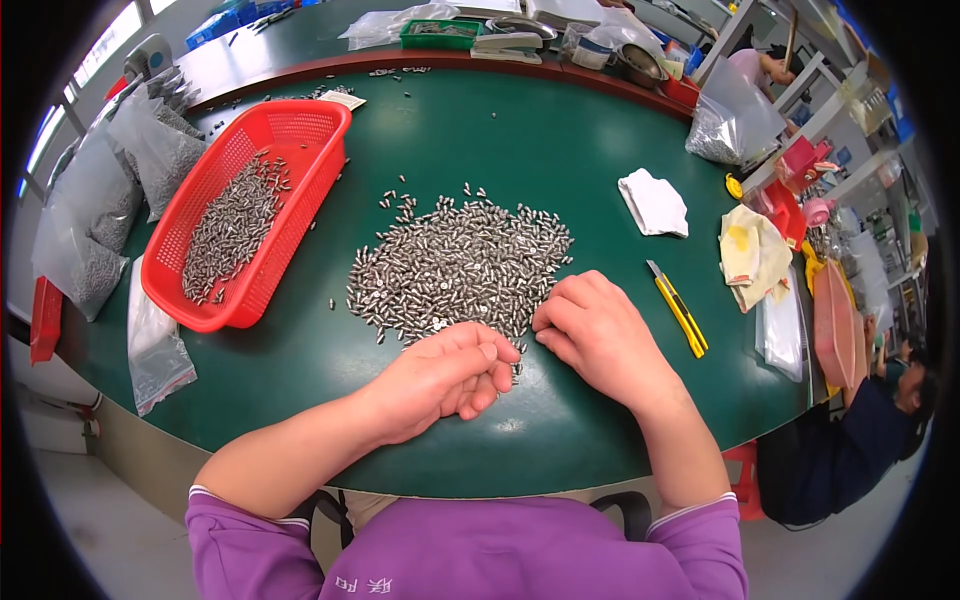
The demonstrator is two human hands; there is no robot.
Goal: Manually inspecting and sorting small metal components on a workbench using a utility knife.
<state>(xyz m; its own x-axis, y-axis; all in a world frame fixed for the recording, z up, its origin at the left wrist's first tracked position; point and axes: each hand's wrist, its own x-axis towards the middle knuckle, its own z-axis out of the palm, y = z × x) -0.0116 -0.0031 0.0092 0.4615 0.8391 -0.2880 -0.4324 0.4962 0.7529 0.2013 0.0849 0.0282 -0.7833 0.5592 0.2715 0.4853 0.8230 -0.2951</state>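
A wide heap of small, silvery bullet-shaped metal parts (460, 260) is spread on the green table in front of me. At the heap's near edge my left hand (445, 375) is half turned up, with its fingers curled in and the thumb over them; whatever lies inside is hidden. Against the heap's right edge, my right hand (600, 335) has its thumb and fingers drawn together in a pinch. Its fingertips hide anything they might hold. A few loose parts lie between the two hands.
A red perforated basket (265, 290) with more such parts stands at left, beside filled plastic bags (85, 235). To the right lie a yellow utility knife (680, 310), a white cloth (653, 203) and a stained cloth (752, 257). Another person (850, 450) sits at far right.
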